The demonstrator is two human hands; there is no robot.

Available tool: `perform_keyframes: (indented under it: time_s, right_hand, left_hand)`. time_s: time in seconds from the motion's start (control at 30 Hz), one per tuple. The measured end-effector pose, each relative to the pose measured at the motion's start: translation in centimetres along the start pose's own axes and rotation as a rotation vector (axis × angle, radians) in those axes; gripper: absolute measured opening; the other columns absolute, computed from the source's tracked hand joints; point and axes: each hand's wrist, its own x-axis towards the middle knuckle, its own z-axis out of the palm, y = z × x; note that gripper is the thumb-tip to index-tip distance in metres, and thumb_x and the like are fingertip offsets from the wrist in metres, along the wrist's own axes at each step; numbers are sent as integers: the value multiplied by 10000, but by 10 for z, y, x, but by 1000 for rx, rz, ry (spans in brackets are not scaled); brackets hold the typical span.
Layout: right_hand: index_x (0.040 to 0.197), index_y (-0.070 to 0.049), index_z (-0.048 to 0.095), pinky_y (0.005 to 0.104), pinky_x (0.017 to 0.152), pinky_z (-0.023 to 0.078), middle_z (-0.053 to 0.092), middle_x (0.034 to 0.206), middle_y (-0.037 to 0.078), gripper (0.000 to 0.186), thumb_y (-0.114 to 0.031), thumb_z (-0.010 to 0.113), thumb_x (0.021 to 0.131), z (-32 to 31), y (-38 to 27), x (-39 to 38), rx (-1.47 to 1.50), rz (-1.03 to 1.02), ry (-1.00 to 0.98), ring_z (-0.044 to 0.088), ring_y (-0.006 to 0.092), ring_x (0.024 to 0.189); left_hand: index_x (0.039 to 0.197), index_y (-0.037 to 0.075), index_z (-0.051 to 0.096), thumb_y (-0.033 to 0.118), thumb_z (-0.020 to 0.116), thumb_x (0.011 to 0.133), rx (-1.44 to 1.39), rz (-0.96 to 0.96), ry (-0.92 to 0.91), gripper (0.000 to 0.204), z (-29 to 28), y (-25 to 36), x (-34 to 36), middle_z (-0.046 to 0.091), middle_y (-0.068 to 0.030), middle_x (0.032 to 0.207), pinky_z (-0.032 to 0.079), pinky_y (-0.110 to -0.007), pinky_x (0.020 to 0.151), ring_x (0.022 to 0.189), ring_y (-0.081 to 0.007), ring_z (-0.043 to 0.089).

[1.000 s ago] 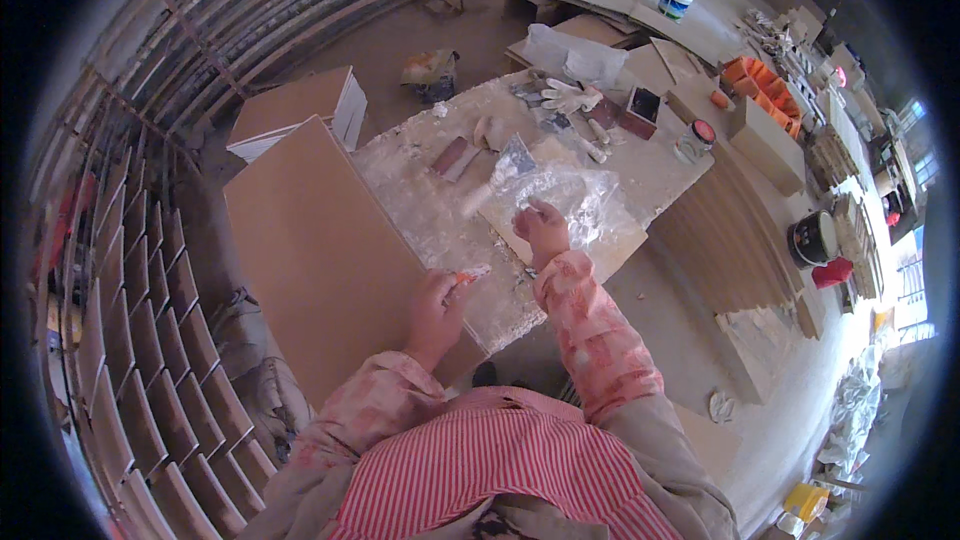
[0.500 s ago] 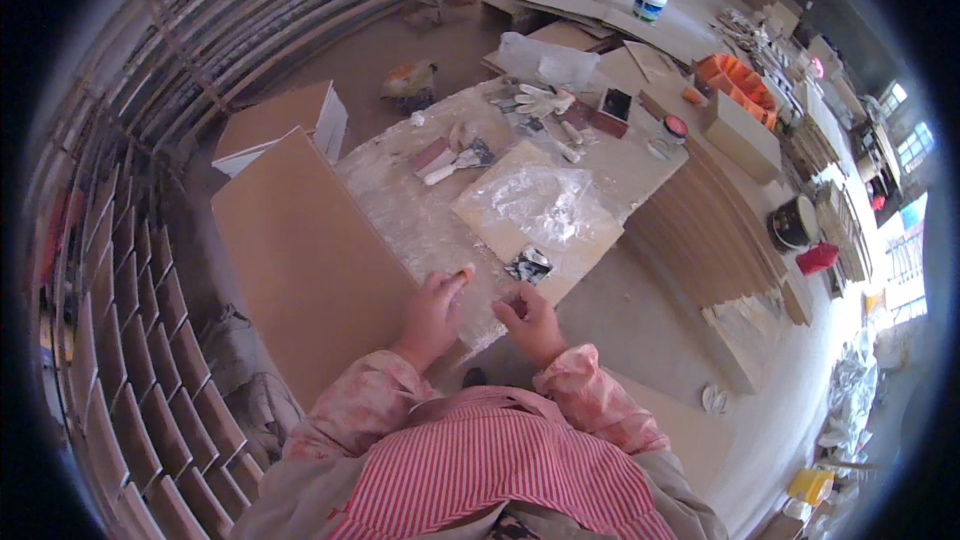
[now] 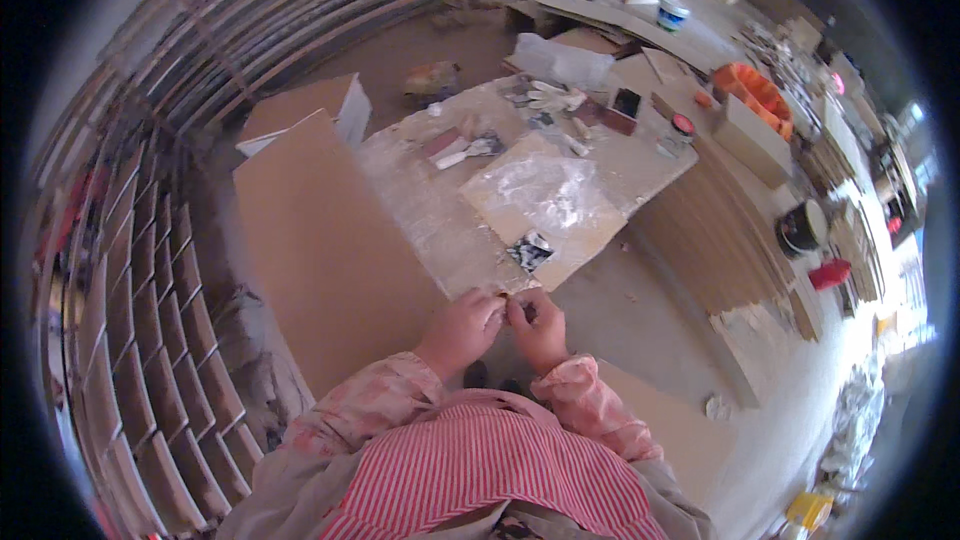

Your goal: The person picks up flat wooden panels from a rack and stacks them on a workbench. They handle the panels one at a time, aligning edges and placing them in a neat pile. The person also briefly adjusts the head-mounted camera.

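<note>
At the near corner of the dusty worktable [image 3: 395,165], my left hand [image 3: 462,330] and my right hand [image 3: 538,332] meet fingertip to fingertip. Both are closed in a pinch, and a tiny dark bit shows between them, too small to name. Just beyond my fingers lies a black piece smeared with white [image 3: 530,252], on the corner of a light board [image 3: 485,202]. A crumpled clear plastic sheet [image 3: 550,190] with white powder covers much of that board. Left of my hands, a large brown panel [image 3: 325,250] leans against the table.
Farther back on the table are a white-handled tool [image 3: 452,159], pale work gloves [image 3: 555,97], a dark open box [image 3: 622,110] and a red-lidded jar [image 3: 678,135]. Stacked brown boards [image 3: 710,225] stand right. Slatted racks [image 3: 150,360] line the left; a white box [image 3: 350,112] stands behind the panel.
My hands have come together from apart, the left moving right and slightly down, until the fingertips meet. The whole view has shifted, so the table sits a little farther right.
</note>
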Motion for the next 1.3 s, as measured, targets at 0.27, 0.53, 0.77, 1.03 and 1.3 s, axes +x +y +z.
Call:
perform_keyframes:
  time_s: [0.27, 0.53, 0.77, 1.03, 1.3]
  right_hand:
    - [873, -22, 603, 307, 619, 523, 660, 710, 91, 160, -89, 742, 831, 11, -18, -39, -7, -28, 66, 624, 128, 642]
    - [926, -21, 595, 340, 617, 533, 657, 776, 137, 158, -40, 720, 831, 31, -60, -79, -150, -229, 206, 662, 205, 649]
    - [946, -50, 586, 261, 625, 518, 626, 839, 37, 37, -34, 619, 951, 122, -73, -134, 533, 20, 177, 625, 110, 739]
    - [1045, -48, 534, 292, 689, 519, 653, 957, 54, 104, -78, 598, 969, 175, -100, -187, -45, -74, 196, 620, 163, 763]
    - [1142, -44, 538, 313, 646, 488, 607, 888, 50, 207, -111, 609, 959, 189, -115, -183, 790, 182, 33, 571, 159, 721]
  left_hand:
    - [923, 28, 614, 153, 719, 864, -288, -424, 137, 174, -10, 23, -24, 672, -162, 800, 520, -407, 634, 725, -312, 676]
    - [940, 51, 627, 127, 647, 886, -67, 37, 39, 95, -50, 32, -55, 619, -148, 882, 517, -457, 669, 810, -359, 645]
    - [1021, 51, 625, 127, 621, 912, -218, 128, 88, 133, -118, 4, -122, 630, -153, 974, 527, -473, 716, 833, -373, 642]
    - [1101, 46, 596, 109, 580, 934, -29, 99, -96, 180, -167, -5, -186, 628, -170, 1044, 531, -477, 747, 883, -390, 642]
    - [1091, 58, 583, 146, 620, 905, -12, 104, 59, 209, -185, 9, -194, 624, -163, 1034, 527, -487, 747, 898, -377, 638]
